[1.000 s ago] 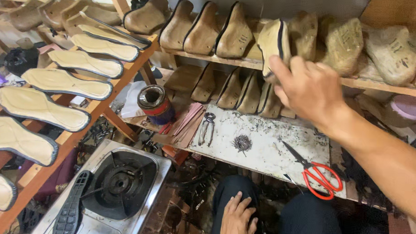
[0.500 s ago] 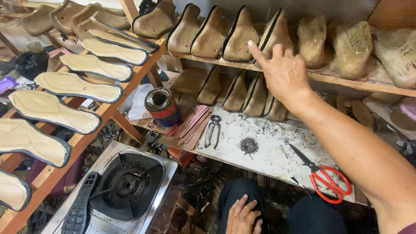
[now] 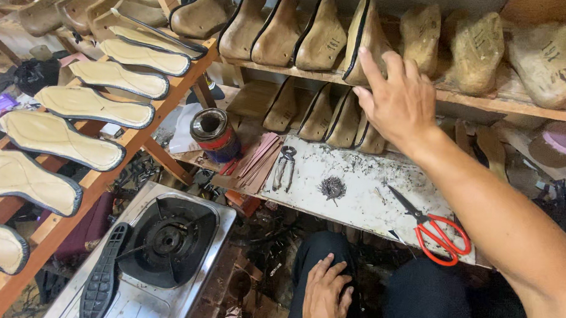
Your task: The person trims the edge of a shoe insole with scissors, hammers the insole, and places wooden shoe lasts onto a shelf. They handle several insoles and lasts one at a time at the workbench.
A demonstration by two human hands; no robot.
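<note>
Shoe last (image 3: pixel 366 39) with a black-edged sole stands on the upper shelf (image 3: pixel 485 102), packed tight between neighbouring lasts. Right hand (image 3: pixel 398 100) rests open, fingertips touching it, gripping nothing. Left hand (image 3: pixel 325 298) lies flat and empty on the knee (image 3: pixel 320 251).

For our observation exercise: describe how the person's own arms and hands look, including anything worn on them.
Both hands are bare: no gloves, rings or watch show. The right hand leads to a bare forearm, with a dark red sleeve edge at the frame's lower right corner. Only the left hand and wrist show, uncovered.
</note>
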